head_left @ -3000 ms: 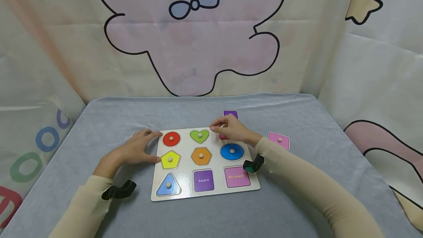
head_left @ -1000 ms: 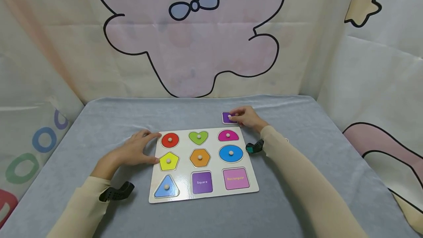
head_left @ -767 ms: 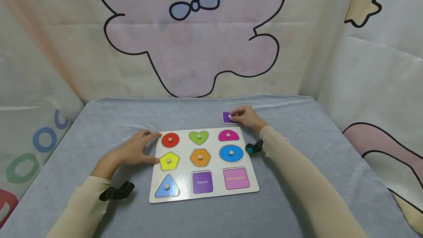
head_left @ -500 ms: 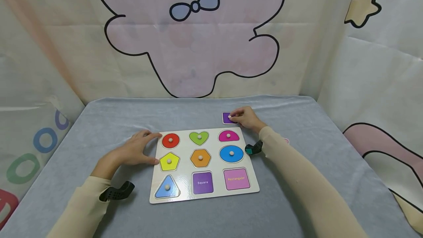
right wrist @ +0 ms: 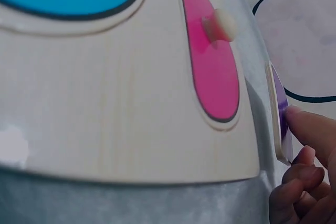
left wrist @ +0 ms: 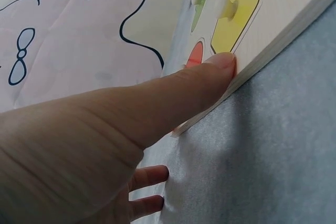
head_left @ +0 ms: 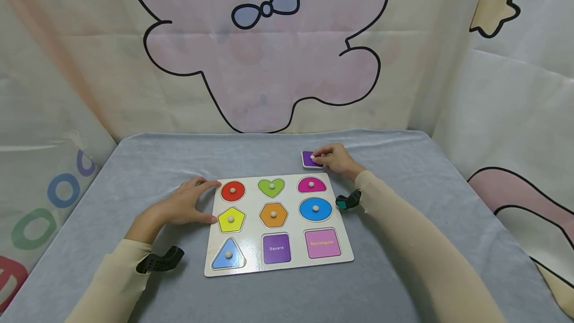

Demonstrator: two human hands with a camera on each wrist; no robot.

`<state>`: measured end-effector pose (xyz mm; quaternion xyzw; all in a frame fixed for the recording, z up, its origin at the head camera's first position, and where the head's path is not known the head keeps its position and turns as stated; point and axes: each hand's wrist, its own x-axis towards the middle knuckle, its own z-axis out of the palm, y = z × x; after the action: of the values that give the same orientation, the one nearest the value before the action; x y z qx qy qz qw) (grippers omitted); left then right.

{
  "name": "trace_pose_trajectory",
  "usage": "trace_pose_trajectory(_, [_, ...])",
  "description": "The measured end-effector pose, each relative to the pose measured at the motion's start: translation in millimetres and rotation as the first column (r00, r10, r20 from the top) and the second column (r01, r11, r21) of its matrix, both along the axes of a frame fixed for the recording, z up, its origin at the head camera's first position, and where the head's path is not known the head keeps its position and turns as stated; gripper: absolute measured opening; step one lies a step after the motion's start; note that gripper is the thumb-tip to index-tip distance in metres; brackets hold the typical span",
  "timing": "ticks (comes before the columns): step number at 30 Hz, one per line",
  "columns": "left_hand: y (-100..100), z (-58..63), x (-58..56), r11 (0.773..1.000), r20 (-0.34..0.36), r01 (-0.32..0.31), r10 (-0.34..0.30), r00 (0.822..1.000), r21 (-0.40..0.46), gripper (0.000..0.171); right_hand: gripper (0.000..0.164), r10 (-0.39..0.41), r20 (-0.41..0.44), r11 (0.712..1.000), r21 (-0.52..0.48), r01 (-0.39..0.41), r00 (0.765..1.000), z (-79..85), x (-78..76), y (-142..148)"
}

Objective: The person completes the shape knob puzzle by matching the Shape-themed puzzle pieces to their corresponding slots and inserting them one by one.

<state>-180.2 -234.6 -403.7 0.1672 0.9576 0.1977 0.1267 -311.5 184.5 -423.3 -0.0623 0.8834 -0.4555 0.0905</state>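
A white peg puzzle board (head_left: pixel 287 258) lies on the table, with knobbed shapes in most of its recesses. Two recesses, labelled Square (head_left: pixel 276 254) and Rectangular (head_left: pixel 323 250), show bare coloured bottoms. Beyond the board's back right edge, my right hand (head_left: pixel 336 158) pinches the knob of a purple square puzzle piece (head_left: pixel 307 159); in the right wrist view this piece (right wrist: pixel 281 108) is seen edge-on, apparently slightly raised. My left hand (head_left: pixel 184 203) rests thumb and forefinger against the board's left edge. In the left wrist view the thumb (left wrist: pixel 210 77) touches it beside the yellow pentagon (left wrist: pixel 239 9).
A grey-blue cloth (head_left: pixel 179 158) covers the table. Printed fabric (head_left: pixel 251 64) hangs behind it and at both sides. Each wrist wears a dark strap-on device, one on the left (head_left: pixel 160 260) and one on the right (head_left: pixel 348 200).
My right hand has gone from the pink half circle to the purple square's knob, and the square has just risen slightly. My sleeve now hides the pink rectangle. The left hand stays put.
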Motion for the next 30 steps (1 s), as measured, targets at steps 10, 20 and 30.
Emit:
trace_pose_trajectory(10, [1,-2.9,-1.1,1.0,0.008,0.0,0.0,1.0,-0.004,0.091,0.023,0.006,-0.039,0.999,0.04,-0.004,0.999,12.8,6.7,-3])
trace_pose_trajectory(20, [-1,-2.0,-0.9,1.0,-0.002,0.011,-0.011,1.0,0.0,0.09,0.024,0.047,-0.045,0.999,0.017,-0.046,0.998,26.7,16.6,-11])
trace_pose_trajectory(30, [1,1.9,-0.3,1.0,0.006,0.0,0.0,1.0,0.003,0.089,0.021,0.134,-0.113,0.991,-0.015,-0.136,0.984,28.8,26.9,-19])
